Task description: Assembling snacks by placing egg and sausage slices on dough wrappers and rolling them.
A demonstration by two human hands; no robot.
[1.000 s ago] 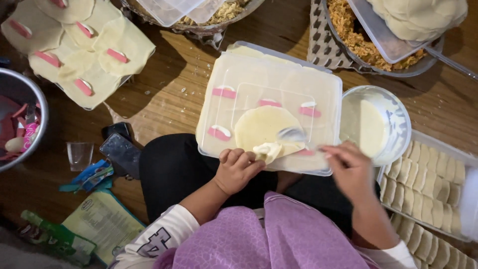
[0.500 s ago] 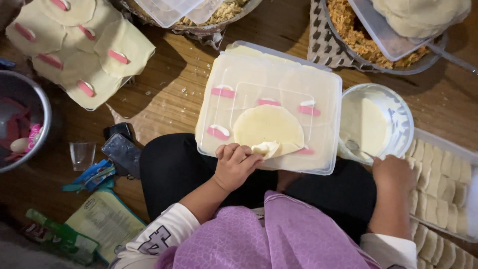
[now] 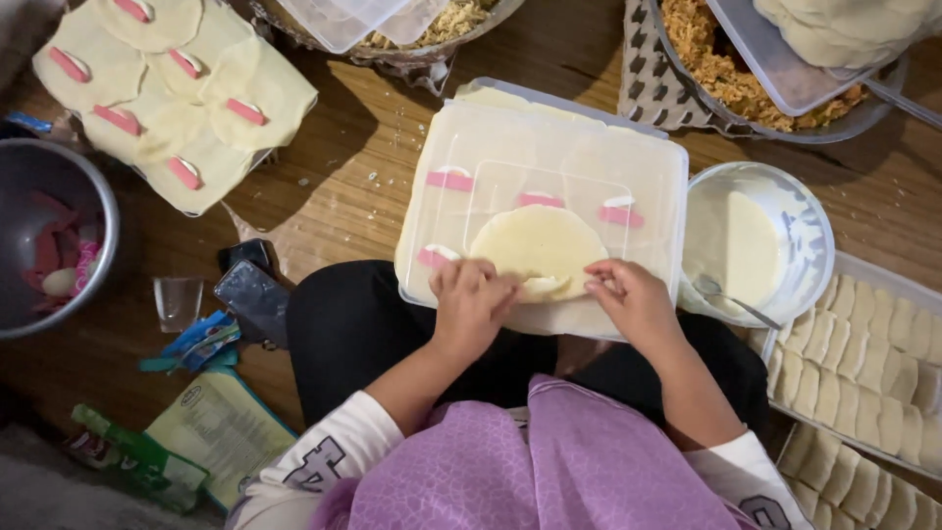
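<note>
A round pale wrapper [image 3: 538, 245] lies flat on an upturned clear plastic box lid [image 3: 549, 147] resting on my lap. My left hand [image 3: 471, 306] presses on the wrapper's near left edge, fingers curled over it. My right hand [image 3: 636, 302] pinches the near right edge, where the wrapper folds up. Several pink sausage pieces [image 3: 449, 181] with white bits lie on the lid around the wrapper.
A white bowl of pale batter [image 3: 756, 245] with a spoon [image 3: 731, 299] sits to the right. A tray of rolled pieces [image 3: 873, 373] lies far right. Filled wrappers [image 3: 172, 98] are at the upper left, a metal bowl [image 3: 49, 245] at the left, a phone [image 3: 253, 299] and a small glass [image 3: 179, 302] nearby.
My right hand left the spoon in the batter bowl, dropped toward the tray, then came back to the wrapper's near edge. My left hand stayed on the wrapper.
</note>
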